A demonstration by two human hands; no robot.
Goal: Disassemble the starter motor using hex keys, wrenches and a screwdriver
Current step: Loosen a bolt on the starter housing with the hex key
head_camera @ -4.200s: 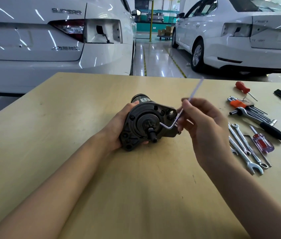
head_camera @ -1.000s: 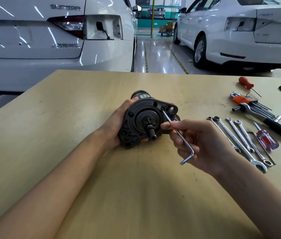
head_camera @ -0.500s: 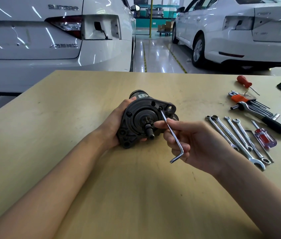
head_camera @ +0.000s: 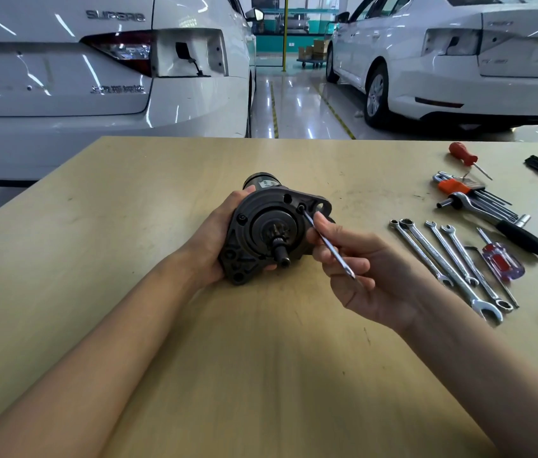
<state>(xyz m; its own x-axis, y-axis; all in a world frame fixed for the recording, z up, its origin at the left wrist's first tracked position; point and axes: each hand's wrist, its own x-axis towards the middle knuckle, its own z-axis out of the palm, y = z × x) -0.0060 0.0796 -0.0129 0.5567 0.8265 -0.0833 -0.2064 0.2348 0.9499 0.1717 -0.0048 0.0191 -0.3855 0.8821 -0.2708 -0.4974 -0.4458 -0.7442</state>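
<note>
A dark starter motor (head_camera: 261, 226) lies on the wooden table (head_camera: 129, 209) with its pinion end facing me. My left hand (head_camera: 214, 239) grips its left side and steadies it. My right hand (head_camera: 357, 269) pinches a silver hex key (head_camera: 327, 243) between thumb and fingers. The key's long arm runs up-left, and its tip sits in a bolt head at the upper right of the motor's front flange. The key's bent end is hidden in my fingers.
To the right lie several combination wrenches (head_camera: 452, 259), a red-handled screwdriver (head_camera: 502, 262), a ratchet with a black grip (head_camera: 509, 226), an orange hex key set (head_camera: 459, 186) and a small red screwdriver (head_camera: 464, 155). Two white cars stand beyond the table's far edge.
The hex key was turned around: its long arm now sits in the bolt instead of the short one. Over the last second my right hand has rotated the key, hiding its bent end.
</note>
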